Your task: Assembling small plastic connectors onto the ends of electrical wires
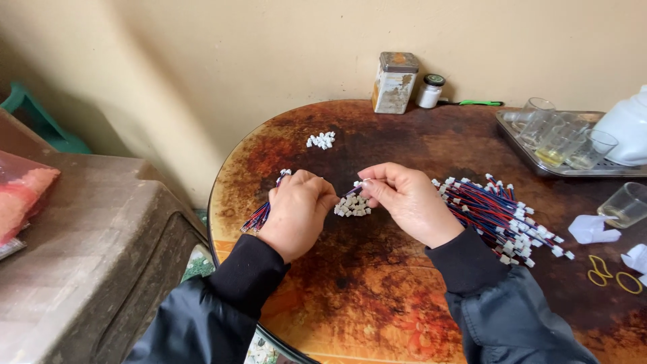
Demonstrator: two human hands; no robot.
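We see the left hand (296, 212) curled into a loose fist around a bundle of red-and-blue wire leads (259, 214), whose ends stick out past the outer side of its knuckles toward the table's edge. The right hand (408, 202) has its thumb and forefinger pinched narrow on a small white connector housing (359, 184), which sits right at its fingertips and just beside the left hand's fingers; a short stretch of wire runs between the two hands. Directly under the fingertips of both hands lies a small heap of white connector housings (352, 205) on the round brown table (377, 283). Beyond the right hand's knuckles, on its outer side, a pile of finished wire leads with white plugs (502, 216) is spread out. Farther ahead of the left fingers, well apart, sits a second little cluster of white housings (321, 140).
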